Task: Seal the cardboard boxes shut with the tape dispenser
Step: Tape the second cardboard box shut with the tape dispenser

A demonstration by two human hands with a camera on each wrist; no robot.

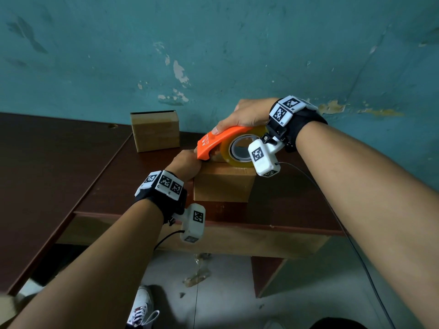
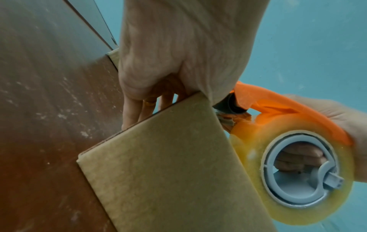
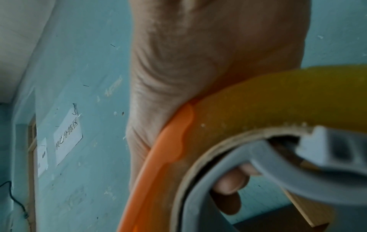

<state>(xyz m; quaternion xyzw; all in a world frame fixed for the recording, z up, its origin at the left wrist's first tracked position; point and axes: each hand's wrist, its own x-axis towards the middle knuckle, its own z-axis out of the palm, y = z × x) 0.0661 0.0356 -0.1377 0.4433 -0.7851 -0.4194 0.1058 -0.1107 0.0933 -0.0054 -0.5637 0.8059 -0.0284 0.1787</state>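
A small cardboard box (image 1: 223,185) stands on the dark wooden table (image 1: 59,162), near its front edge. My left hand (image 1: 186,163) grips the box's top left corner: the fingers (image 2: 133,109) run down its side and the thumb lies on the top edge. My right hand (image 1: 247,113) holds the orange tape dispenser (image 1: 221,140) from above, nose down on the box top beside my left hand. Its yellowish tape roll (image 2: 294,169) hangs over the box's (image 2: 168,164) top. The right fingers (image 3: 230,180) curl through the roll's grey core. The dispenser hides the seam.
A second cardboard box (image 1: 154,130) stands at the back of the table against the teal wall. A thin cable (image 1: 356,245) runs off the table's right side. Crumpled tape (image 1: 197,274) and a shoe (image 1: 142,305) are on the floor below.
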